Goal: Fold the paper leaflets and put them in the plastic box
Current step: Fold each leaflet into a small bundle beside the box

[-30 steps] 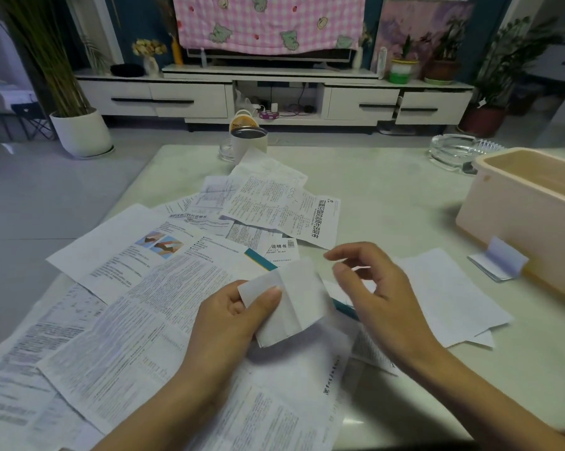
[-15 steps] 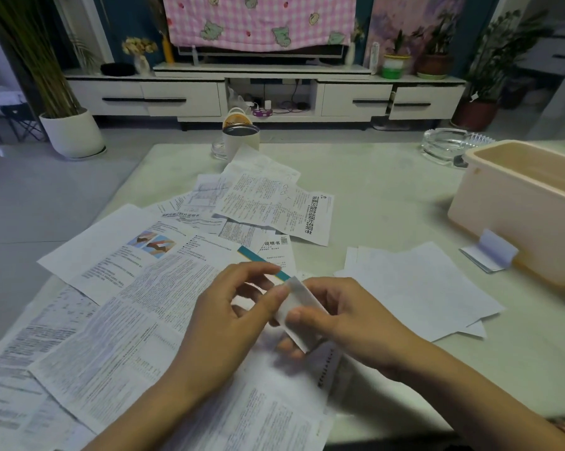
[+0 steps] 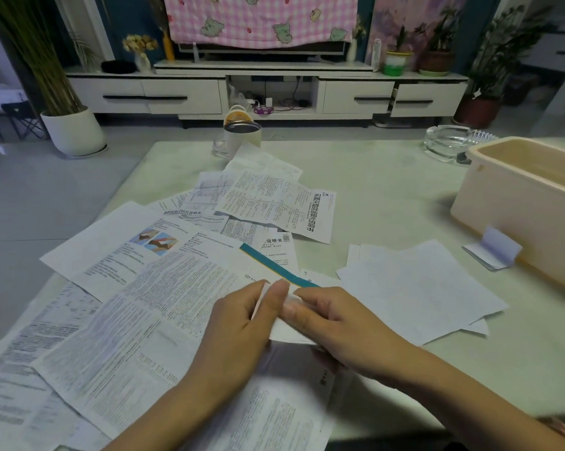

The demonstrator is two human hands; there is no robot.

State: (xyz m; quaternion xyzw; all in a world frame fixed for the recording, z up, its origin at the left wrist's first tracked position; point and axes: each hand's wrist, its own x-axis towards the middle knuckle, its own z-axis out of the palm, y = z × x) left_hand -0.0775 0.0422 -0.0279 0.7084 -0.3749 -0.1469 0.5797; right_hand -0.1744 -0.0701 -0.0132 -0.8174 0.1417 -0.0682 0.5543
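A small folded white leaflet lies between my hands at the near middle of the table. My left hand pinches its left side, thumb on top. My right hand holds its right side, fingers laid over the fold. Several unfolded printed leaflets are spread over the left half of the table. A stack of blank-side sheets lies to the right. The cream plastic box stands open at the far right, and a small folded leaflet leans against its front.
A white mug with a metal rim and a glass beside it stand at the table's far edge. A glass ashtray sits behind the box. Beyond the table are a TV cabinet and potted plants.
My hands came together over the small leaflet and pressed it down onto the papers. It went from a loose half-open sheet in my left hand to a narrower fold held by both.
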